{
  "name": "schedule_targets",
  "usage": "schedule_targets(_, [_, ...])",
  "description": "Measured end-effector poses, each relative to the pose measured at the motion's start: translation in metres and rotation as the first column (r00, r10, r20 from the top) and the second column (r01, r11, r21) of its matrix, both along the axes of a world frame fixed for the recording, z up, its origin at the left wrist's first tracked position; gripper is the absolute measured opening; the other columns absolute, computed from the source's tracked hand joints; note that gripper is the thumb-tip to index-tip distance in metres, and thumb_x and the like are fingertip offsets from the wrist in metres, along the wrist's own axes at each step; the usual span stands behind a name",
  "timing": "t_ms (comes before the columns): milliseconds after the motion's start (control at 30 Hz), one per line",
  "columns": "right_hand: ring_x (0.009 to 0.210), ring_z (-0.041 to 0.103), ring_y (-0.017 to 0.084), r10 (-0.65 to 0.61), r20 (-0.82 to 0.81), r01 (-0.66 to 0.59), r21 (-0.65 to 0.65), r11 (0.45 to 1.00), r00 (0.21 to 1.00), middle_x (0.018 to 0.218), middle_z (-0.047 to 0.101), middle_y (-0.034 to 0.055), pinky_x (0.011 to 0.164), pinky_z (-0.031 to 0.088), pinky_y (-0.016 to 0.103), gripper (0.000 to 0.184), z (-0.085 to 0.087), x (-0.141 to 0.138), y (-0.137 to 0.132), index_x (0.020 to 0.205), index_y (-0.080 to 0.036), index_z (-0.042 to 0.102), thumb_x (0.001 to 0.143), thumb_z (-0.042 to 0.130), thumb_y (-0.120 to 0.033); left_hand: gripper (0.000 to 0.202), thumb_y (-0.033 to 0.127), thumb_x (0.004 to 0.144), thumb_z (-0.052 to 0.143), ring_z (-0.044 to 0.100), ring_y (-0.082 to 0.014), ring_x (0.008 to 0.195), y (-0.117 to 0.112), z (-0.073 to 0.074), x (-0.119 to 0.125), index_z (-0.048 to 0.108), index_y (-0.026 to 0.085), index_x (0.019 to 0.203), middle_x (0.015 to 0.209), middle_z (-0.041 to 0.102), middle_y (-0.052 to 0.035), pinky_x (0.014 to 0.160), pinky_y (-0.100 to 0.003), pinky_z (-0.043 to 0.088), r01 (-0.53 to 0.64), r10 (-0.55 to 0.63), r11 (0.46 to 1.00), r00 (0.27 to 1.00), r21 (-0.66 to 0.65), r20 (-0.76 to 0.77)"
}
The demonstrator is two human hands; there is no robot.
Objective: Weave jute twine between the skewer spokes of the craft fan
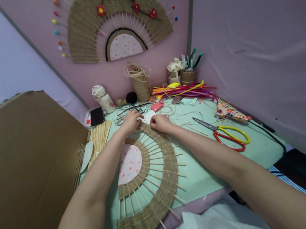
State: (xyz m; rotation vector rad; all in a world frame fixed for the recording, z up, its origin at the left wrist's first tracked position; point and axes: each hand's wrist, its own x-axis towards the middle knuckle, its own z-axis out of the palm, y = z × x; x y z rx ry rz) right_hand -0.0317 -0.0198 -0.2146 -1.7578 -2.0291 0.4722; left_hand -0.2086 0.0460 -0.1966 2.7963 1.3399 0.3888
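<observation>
A half-round woven fan of brown twine on thin wooden sticks lies on the table, its near end reaching past the front edge. Its inner half-disc is white with pink dots. At the fan's far end, my left hand has its fingers curled onto the woven band. Just right of it, my right hand is closed at the band's outer edge; what its fingertips pinch is hidden. A white piece shows between and behind the hands.
Red-and-yellow scissors and a flower-patterned tool with a black cord lie right. Sticks and a cardboard sheet are left. Behind stand a bottle, a twine spool and pipe cleaners. A finished fan hangs above.
</observation>
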Motion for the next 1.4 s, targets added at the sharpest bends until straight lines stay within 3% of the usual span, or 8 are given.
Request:
schedule_targets(300, [0.089,0.060,0.019,-0.002,-0.030,0.002,-0.003,1.000,1.000,0.094,0.071,0.0047,0.081,0.028,0.032,0.015,0.000,0.001,0.000,0.086,-0.020,0.067,0.081,0.053,-0.024,0.023,0.020,0.081,0.054,0.047,-0.0236,0.099,-0.006,-0.006,0.007,0.073,0.023,0.093,0.100,0.060,-0.0073,0.091,-0.039,0.036,0.099,-0.100,0.994,0.994,-0.051,-0.032])
schedule_targets(567, [0.089,0.060,0.019,0.020,-0.066,-0.019,0.014,1.000,0.998,0.092,0.072,0.0026,0.080,0.031,0.031,0.016,-0.002,0.004,0.003,0.088,-0.022,0.067,0.083,0.052,-0.026,0.017,0.022,0.080,0.055,0.047,-0.0250,0.099,-0.007,-0.010,0.014,0.072,0.020,0.084,0.098,0.060,-0.0083,0.087,-0.038,0.037,0.063,-0.066,0.996,0.997,-0.062,-0.050])
schedule_targets(700, [0.097,0.058,0.022,-0.118,-0.050,0.120,0.038,0.992,0.992,0.100,0.070,0.0061,0.083,0.030,0.034,0.020,0.000,0.015,0.007,0.093,-0.022,0.067,0.088,0.050,-0.029,0.018,0.022,0.081,0.053,0.047,-0.0239,0.098,-0.008,-0.011,0.014,0.071,0.020,0.085,0.098,0.059,-0.0082,0.087,-0.037,0.037,0.070,-0.072,0.996,0.997,-0.056,-0.031])
schedule_targets(800, [0.104,0.053,0.025,-0.240,0.036,0.235,0.098,0.967,0.970,0.110,0.065,0.0112,0.085,0.028,0.037,0.025,-0.001,0.024,0.007,0.100,-0.020,0.067,0.089,0.045,-0.021,0.018,0.023,0.082,0.053,0.047,-0.0236,0.097,-0.010,-0.011,0.015,0.071,0.020,0.085,0.099,0.059,-0.0084,0.088,-0.037,0.037,0.078,-0.079,0.995,0.997,-0.067,-0.016])
schedule_targets(867, [0.110,0.047,0.027,-0.259,0.074,0.245,0.157,0.957,0.963,0.118,0.059,0.0123,0.086,0.027,0.039,0.029,-0.004,0.027,0.007,0.106,-0.022,0.067,0.089,0.044,-0.017,0.018,0.023,0.082,0.053,0.046,-0.0238,0.097,-0.011,-0.011,0.017,0.071,0.020,0.085,0.098,0.058,-0.0085,0.088,-0.037,0.036,0.086,-0.086,0.994,0.996,-0.069,-0.007])
schedule_targets(967, [0.115,0.040,0.027,-0.135,0.088,0.114,0.214,0.970,0.987,0.122,0.055,0.0096,0.088,0.027,0.039,0.027,-0.010,0.026,0.007,0.108,-0.027,0.068,0.088,0.050,-0.022,0.018,0.024,0.083,0.053,0.045,-0.0240,0.097,-0.012,-0.012,0.019,0.071,0.020,0.086,0.097,0.058,-0.0085,0.088,-0.037,0.036,0.097,-0.096,0.993,0.995,-0.060,0.011])
schedule_targets(1067, [0.113,0.040,0.027,0.020,0.083,-0.035,0.183,0.982,0.996,0.117,0.058,0.0066,0.087,0.027,0.038,0.019,-0.016,0.023,0.010,0.097,-0.029,0.071,0.086,0.056,-0.027,0.019,0.023,0.083,0.053,0.044,-0.0240,0.096,-0.013,-0.012,0.021,0.071,0.019,0.085,0.096,0.057,-0.0087,0.087,-0.038,0.035,0.108,-0.106,0.993,0.994,-0.052,0.026])
schedule_targets(1400, [0.108,0.046,0.025,0.046,0.047,-0.053,0.160,0.986,0.998,0.109,0.065,0.0059,0.083,0.029,0.036,0.015,-0.020,0.022,0.014,0.093,-0.027,0.072,0.083,0.061,-0.030,0.019,0.023,0.084,0.053,0.043,-0.0240,0.096,-0.012,-0.014,0.021,0.072,0.019,0.083,0.095,0.059,-0.0088,0.086,-0.037,0.035,0.183,-0.183,0.983,0.983,-0.022,0.017])
